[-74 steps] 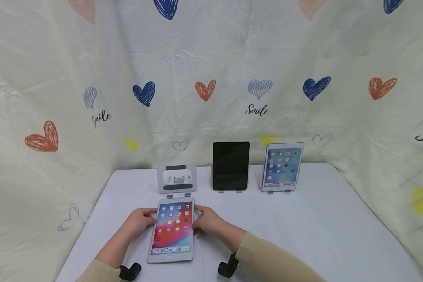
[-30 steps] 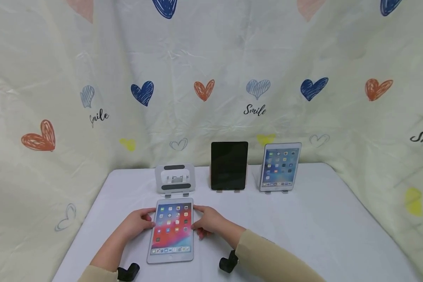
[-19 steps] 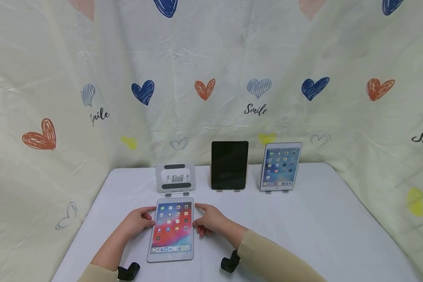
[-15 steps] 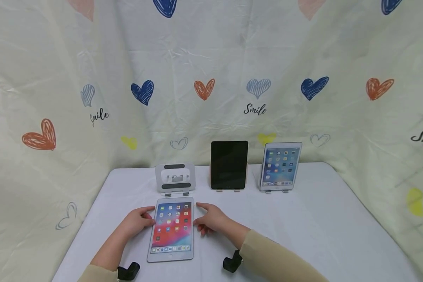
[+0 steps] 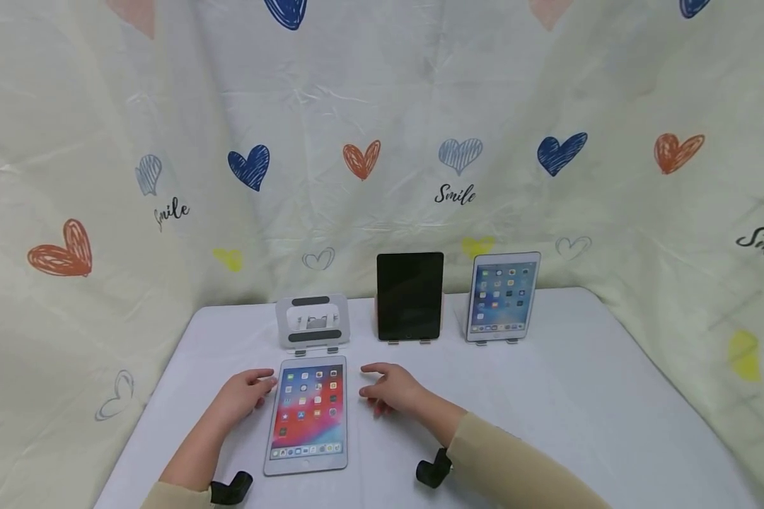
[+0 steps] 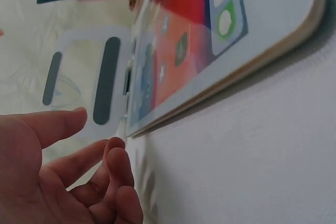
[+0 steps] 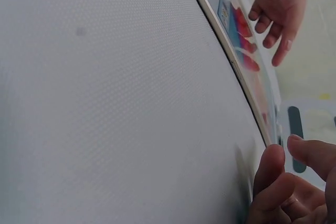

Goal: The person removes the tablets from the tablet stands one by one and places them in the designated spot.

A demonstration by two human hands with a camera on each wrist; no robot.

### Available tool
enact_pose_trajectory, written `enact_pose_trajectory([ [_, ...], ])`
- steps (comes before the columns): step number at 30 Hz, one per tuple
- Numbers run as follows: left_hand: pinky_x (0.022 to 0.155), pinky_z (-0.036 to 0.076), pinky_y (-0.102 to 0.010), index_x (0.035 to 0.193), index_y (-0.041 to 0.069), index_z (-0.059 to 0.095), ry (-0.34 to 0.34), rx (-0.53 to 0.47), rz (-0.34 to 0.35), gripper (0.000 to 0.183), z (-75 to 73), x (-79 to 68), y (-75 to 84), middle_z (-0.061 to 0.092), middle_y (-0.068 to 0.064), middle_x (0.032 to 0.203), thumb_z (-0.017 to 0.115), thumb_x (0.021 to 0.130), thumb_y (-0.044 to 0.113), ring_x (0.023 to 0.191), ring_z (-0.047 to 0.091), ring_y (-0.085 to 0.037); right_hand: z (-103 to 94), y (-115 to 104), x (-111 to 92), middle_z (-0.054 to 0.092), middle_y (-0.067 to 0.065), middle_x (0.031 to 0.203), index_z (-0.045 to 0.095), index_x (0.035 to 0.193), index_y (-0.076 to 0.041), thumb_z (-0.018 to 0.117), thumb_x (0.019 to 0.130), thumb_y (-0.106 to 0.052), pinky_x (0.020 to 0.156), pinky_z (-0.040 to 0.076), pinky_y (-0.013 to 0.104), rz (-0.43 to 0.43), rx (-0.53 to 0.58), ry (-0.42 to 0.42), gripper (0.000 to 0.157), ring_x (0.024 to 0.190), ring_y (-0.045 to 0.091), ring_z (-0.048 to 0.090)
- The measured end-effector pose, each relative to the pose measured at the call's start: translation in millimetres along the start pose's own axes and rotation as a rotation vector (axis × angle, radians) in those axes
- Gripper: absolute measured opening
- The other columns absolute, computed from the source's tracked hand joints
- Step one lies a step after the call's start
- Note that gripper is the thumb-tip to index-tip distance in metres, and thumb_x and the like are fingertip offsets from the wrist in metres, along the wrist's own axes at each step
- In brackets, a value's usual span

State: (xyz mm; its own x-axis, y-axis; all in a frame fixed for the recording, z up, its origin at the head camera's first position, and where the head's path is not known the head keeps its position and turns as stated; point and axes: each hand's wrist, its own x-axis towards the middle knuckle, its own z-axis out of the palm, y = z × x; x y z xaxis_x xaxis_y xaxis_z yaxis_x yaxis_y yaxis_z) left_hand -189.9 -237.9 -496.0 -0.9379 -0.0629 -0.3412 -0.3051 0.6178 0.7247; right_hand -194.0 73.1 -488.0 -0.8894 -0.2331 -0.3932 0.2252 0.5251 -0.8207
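Three tablets are on the tabletop (image 5: 566, 410): a white one with a red-and-blue screen, the flat tablet (image 5: 308, 417), lies face up between the two hands, while a dark-screened tablet (image 5: 410, 297) and a white-framed tablet (image 5: 503, 297) with a blue lit screen stand leaning back behind it to the right. One grey stand (image 5: 283, 326) carries no tablet and sits just beyond the flat tablet's far end; its face has two dark pads (image 5: 315, 336). The left hand (image 5: 238, 396) and right hand (image 5: 395, 389) are beside the flat tablet's long sides, fingers loosely bent, holding nothing. The left wrist view shows a gap between the left fingers and the tablet, along with its thin side edge; the right wrist view shows the left hand across the screen, and the right fingers in front of part of the grey stand. Both leaning tablets hide most of their supports, with only two small clips showing beneath each. Two tan sleeves (image 5: 516, 466), two black wrist devices (image 5: 231, 489) and a heart-printed backdrop (image 5: 382, 85) surround the scene.
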Motion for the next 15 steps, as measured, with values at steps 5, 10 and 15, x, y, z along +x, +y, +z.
enact_pose_trajectory([
  [5, 0.072, 0.053, -0.033, 0.140, 0.006, 0.055, 0.022, -0.018, 0.025, 0.052, 3.9, -1.1, 7.6, 0.063, -0.010, 0.105, 0.061, 0.098, 0.036, 0.086, 0.058, -0.021, -8.2, 5.9, -1.7, 0.068, 0.007, 0.076, 0.062, 0.133, -0.016, 0.076, 0.089, -0.027, 0.060, 0.052, 0.029, -0.037, -0.008, 0.005, 0.047, 0.058, 0.022, 0.063],
  [10, 0.077, 0.056, -0.037, 0.142, 0.008, 0.053, 0.041, -0.025, 0.063, 0.052, 12.3, 0.4, 18.2, 0.063, -0.011, 0.107, 0.062, 0.097, 0.033, 0.092, 0.061, -0.022, -19.3, 13.1, -3.1, 0.068, 0.006, 0.079, 0.063, 0.131, -0.016, 0.074, 0.090, -0.028, 0.062, 0.053, 0.030, -0.071, -0.014, 0.006, 0.044, 0.061, 0.022, 0.063],
  [15, 0.081, 0.057, -0.042, 0.142, 0.010, 0.054, 0.057, -0.042, 0.099, 0.051, 21.1, 0.5, 28.5, 0.063, -0.011, 0.110, 0.062, 0.097, 0.031, 0.096, 0.062, -0.023, -32.0, 20.4, -5.3, 0.069, 0.005, 0.083, 0.062, 0.133, -0.016, 0.073, 0.091, -0.028, 0.062, 0.052, 0.030, -0.081, -0.008, 0.013, 0.045, 0.063, 0.021, 0.063],
])
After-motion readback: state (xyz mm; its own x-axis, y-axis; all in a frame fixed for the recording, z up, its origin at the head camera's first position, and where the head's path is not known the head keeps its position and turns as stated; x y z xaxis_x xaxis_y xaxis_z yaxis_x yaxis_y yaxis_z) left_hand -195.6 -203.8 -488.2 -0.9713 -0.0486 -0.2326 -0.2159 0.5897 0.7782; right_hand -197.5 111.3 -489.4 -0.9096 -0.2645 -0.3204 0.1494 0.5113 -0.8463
